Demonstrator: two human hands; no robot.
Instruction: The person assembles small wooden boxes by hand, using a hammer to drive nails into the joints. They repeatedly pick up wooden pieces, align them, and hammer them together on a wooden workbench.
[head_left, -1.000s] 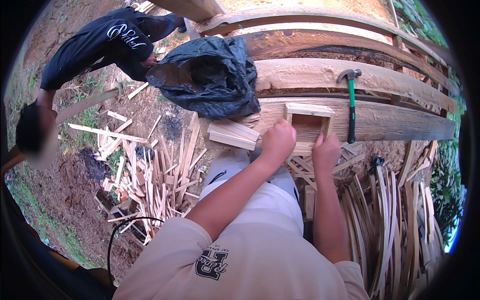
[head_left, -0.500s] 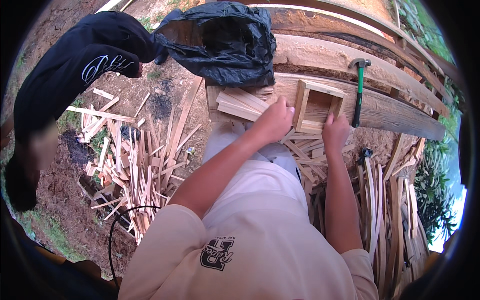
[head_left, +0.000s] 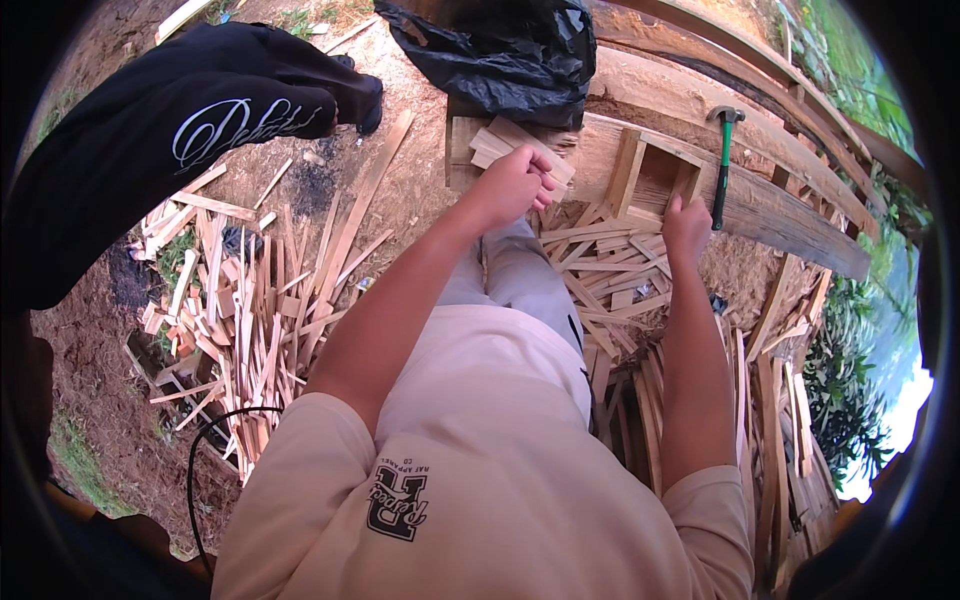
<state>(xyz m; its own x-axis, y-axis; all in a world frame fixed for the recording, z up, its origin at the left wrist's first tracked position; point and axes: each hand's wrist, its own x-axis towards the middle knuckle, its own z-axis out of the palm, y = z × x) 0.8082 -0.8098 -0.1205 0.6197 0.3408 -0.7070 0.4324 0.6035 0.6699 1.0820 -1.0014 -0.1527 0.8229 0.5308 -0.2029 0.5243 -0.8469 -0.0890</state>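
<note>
A small rectangular wooden frame (head_left: 627,172) rests on a thick plank (head_left: 790,212) in front of me. My right hand (head_left: 687,230) grips its near right corner, with fingers closed round the wood. To the left, my left hand (head_left: 513,187) is over a few short flat wooden slats (head_left: 512,135). The fingers of this hand are curled in, and what they hold, if anything, is hidden. Right of the frame lies a hammer (head_left: 724,165) with a green and black handle, its head pointing away from me.
A black plastic bag (head_left: 500,60) sits beyond the slats. Heaped wood offcuts (head_left: 245,330) cover the ground at left, and more scraps (head_left: 610,265) lie below the plank. Long strips (head_left: 770,420) stand at right. Another person in dark clothes (head_left: 190,120) bends at far left.
My left hand has moved left, from beside the frame to over the slats. My right hand still holds the frame's corner. The whole view has shifted slightly, and the other person has leaned nearer.
</note>
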